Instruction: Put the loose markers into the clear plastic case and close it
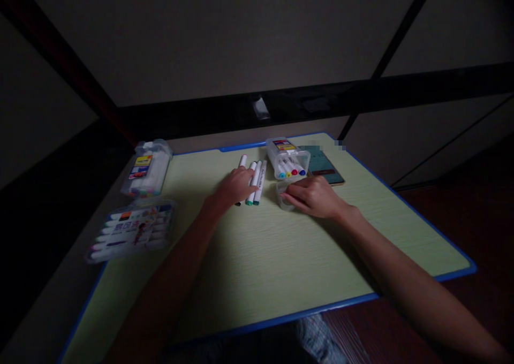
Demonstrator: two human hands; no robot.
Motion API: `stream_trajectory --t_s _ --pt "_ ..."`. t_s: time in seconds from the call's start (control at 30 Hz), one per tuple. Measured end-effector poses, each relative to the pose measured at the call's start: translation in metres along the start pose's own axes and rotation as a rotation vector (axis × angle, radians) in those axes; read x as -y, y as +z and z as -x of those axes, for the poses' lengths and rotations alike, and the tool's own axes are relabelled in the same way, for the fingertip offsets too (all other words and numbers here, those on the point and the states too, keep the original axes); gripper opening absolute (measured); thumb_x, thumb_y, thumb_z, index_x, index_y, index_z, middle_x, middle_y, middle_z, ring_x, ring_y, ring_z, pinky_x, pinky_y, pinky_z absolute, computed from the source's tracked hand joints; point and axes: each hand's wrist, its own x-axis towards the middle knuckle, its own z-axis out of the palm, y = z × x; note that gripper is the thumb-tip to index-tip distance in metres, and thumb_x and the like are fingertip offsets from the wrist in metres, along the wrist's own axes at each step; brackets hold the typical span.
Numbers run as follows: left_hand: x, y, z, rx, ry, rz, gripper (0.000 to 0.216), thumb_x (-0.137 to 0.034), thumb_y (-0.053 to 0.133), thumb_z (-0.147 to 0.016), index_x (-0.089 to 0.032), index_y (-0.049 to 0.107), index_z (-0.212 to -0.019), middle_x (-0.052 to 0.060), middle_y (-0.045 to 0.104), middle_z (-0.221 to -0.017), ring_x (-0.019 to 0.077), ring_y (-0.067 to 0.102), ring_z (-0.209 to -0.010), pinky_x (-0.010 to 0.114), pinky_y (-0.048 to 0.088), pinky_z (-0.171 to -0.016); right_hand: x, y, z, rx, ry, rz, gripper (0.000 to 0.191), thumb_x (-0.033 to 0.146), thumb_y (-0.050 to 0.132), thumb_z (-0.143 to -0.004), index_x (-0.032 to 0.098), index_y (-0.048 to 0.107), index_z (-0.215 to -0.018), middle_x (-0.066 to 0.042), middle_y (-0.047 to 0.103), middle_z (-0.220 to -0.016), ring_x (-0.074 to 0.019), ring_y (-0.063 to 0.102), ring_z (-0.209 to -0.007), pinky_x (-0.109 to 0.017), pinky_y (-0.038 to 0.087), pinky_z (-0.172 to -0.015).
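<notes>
My left hand (235,189) lies on a row of white markers (257,177) on the pale green desk (281,257), its fingers curled over their lower ends. Whether it grips one is unclear. My right hand (315,196) rests beside it with closed fingers on a small clear lid or cap (283,192). Just beyond stands an open clear marker case (287,159), lying on its side with coloured marker tips showing.
A phone (327,166) lies right of the open case. At the desk's left edge sit a full clear marker case (148,168) and a flat clear pack of markers (130,230). The desk has a blue rim. The room is dim.
</notes>
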Motion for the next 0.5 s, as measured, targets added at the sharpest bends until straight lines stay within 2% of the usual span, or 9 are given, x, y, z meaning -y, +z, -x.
stream_trajectory --t_s 0.23,0.33,0.5 --pt "-0.0015 -0.0037 0.0032 -0.088 -0.178 -0.076 0.030 -0.020 0.045 -0.079 -0.008 0.054 -0.105 0.013 0.055 -0.103 0.0211 0.050 -0.102 0.032 0.036 -0.092 0.0010 -0.0006 -0.0005 0.033 0.017 -0.003 0.044 0.034 0.028 -0.090 0.016 0.053 -0.059 0.001 0.050 -0.050 -0.0076 0.037 -0.046 -0.027 0.020 -0.051" --pt "0.0011 -0.0033 0.0052 -0.076 -0.248 -0.102 0.032 -0.021 0.043 -0.080 -0.009 0.052 -0.107 0.014 0.054 -0.103 0.0217 0.051 -0.099 0.032 0.039 -0.089 0.0012 -0.0016 -0.0008 0.045 0.024 -0.003 0.044 0.034 0.028 -0.090 0.016 0.054 -0.060 0.001 0.050 -0.051 -0.0077 0.036 -0.046 -0.027 0.020 -0.051" --pt "0.0051 -0.0007 0.0058 -0.037 -0.264 -0.073 0.033 -0.023 0.038 -0.081 -0.012 0.049 -0.111 0.013 0.053 -0.105 0.0216 0.054 -0.096 0.033 0.042 -0.083 0.0017 -0.0026 -0.0011 0.054 0.026 -0.010 0.044 0.034 0.028 -0.090 0.016 0.054 -0.060 0.000 0.051 -0.050 -0.0075 0.036 -0.045 -0.027 0.019 -0.051"
